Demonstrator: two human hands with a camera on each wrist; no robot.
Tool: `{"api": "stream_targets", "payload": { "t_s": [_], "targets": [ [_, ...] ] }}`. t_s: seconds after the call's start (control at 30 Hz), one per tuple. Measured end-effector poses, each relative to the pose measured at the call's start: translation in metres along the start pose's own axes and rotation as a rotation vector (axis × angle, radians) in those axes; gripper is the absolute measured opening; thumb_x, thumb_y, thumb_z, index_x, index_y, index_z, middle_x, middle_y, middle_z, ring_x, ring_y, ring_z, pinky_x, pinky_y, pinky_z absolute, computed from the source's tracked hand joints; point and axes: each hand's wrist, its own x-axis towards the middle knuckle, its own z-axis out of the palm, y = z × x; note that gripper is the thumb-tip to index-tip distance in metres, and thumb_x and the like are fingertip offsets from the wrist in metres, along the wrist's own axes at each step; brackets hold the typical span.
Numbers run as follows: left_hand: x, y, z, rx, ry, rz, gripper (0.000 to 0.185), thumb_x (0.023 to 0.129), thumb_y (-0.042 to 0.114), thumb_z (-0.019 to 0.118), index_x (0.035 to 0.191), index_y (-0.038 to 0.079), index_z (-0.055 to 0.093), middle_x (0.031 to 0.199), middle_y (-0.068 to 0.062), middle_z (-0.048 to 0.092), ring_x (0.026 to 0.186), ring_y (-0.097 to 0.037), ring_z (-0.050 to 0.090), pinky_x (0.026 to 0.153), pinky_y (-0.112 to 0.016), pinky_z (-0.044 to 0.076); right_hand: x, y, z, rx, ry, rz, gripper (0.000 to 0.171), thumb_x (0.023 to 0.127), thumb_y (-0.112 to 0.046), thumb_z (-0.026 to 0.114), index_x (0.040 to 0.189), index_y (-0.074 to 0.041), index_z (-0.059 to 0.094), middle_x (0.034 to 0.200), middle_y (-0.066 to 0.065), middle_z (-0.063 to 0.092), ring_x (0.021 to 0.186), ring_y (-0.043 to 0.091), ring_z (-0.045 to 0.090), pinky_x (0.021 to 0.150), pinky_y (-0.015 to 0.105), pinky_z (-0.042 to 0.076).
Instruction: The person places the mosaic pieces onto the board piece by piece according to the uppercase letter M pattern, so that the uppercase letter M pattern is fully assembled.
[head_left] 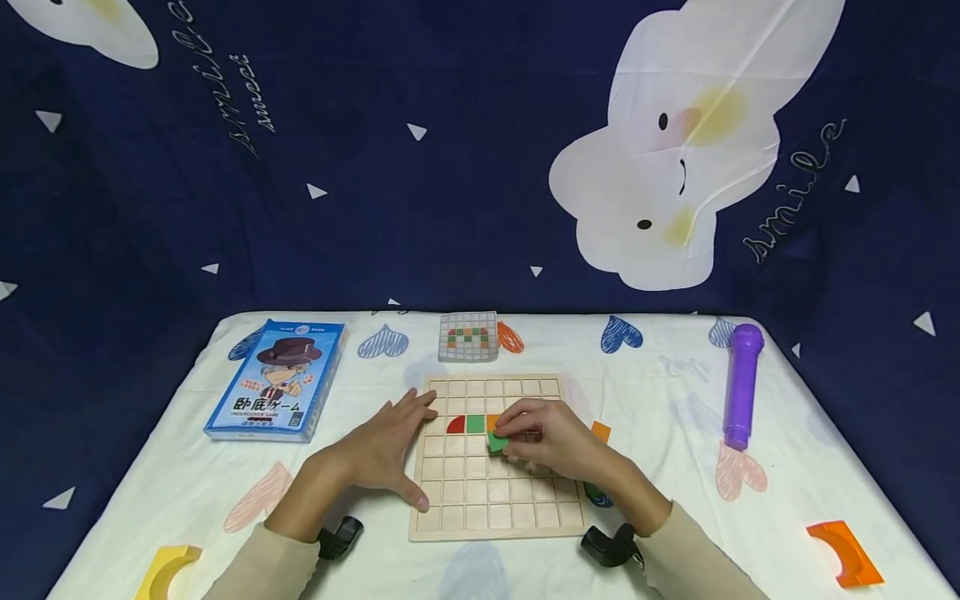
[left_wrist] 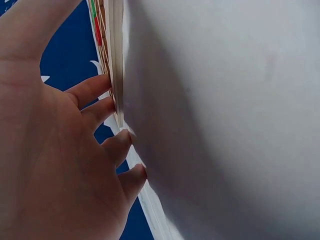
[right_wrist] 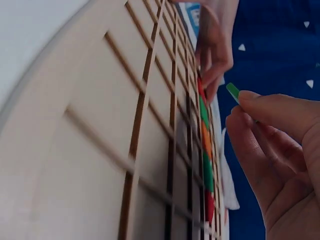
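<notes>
Between its thumb and fingers, my right hand [head_left: 555, 437] pinches a thin green tile [head_left: 497, 444] over the middle of a wooden grid board [head_left: 498, 493]. The right wrist view shows that tile [right_wrist: 232, 91] edge-on, held off the board. A row of tiles lies in the grid: a red quarter-round tile [head_left: 457, 426], a green square tile [head_left: 476, 424] and an orange tile [head_left: 492, 421]. Farther along the row, another green tile [right_wrist: 208, 172] and a red tile [right_wrist: 209, 206] show in the right wrist view. My left hand [head_left: 375, 450] rests with spread fingers along the board's left edge.
A card with a coloured grid pattern [head_left: 468, 337] lies behind the board. At left are a blue game box [head_left: 277, 383] and a yellow arch block [head_left: 167, 571]. At right are a purple toy microphone [head_left: 742, 383], an orange arch block [head_left: 847, 552] and an orange piece [head_left: 601, 431].
</notes>
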Motion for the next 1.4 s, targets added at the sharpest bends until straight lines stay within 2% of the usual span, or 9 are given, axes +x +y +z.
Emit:
{"api": "stream_targets", "payload": {
  "t_s": [0.3,0.6,0.83,1.03,1.4],
  "targets": [
    [-0.001,0.0,0.0,0.002,-0.001,0.016,0.126,0.051,0.069,0.092,0.149,0.005,0.043,0.171,-0.013,0.023,0.16,-0.043,0.014,0.129,-0.065,0.019,0.02,-0.012,0.014,-0.027,-0.011,-0.04,0.017,0.089,-0.014,0.079,0.106,-0.013,0.081,0.111,-0.007,0.075,0.106,0.008,0.069,0.089,0.022,0.059],
    [0.0,-0.002,0.001,0.005,-0.004,0.024,0.126,0.052,0.071,0.09,0.149,0.006,0.043,0.171,-0.014,0.023,0.16,-0.043,0.013,0.128,-0.065,0.019,0.037,-0.016,0.033,-0.015,-0.015,0.02,0.018,0.088,-0.014,0.08,0.105,-0.014,0.081,0.109,-0.006,0.077,0.102,0.006,0.07,0.087,0.02,0.058],
    [0.0,-0.001,0.001,0.011,-0.001,0.04,0.126,0.052,0.071,0.09,0.148,0.005,0.043,0.171,-0.014,0.023,0.16,-0.044,0.015,0.128,-0.065,0.02,0.041,-0.016,0.04,-0.04,-0.013,0.076,0.017,0.086,-0.016,0.081,0.103,-0.016,0.082,0.108,-0.008,0.078,0.105,0.006,0.07,0.092,0.02,0.056],
    [0.0,-0.001,0.0,0.006,-0.001,0.046,0.125,0.052,0.07,0.091,0.148,0.005,0.044,0.171,-0.015,0.024,0.159,-0.044,0.015,0.128,-0.066,0.02,0.041,-0.011,0.046,-0.064,-0.022,0.091,0.015,0.087,-0.015,0.081,0.102,-0.015,0.082,0.106,-0.007,0.078,0.103,0.004,0.069,0.091,0.019,0.056],
    [-0.001,-0.002,0.0,0.009,0.0,0.035,0.126,0.052,0.07,0.091,0.149,0.004,0.044,0.171,-0.015,0.023,0.159,-0.044,0.015,0.128,-0.066,0.021,0.044,-0.013,0.051,-0.145,-0.008,0.073,0.014,0.084,-0.019,0.084,0.098,-0.014,0.082,0.104,-0.006,0.078,0.102,0.009,0.071,0.093,0.024,0.058]
  ]
}}
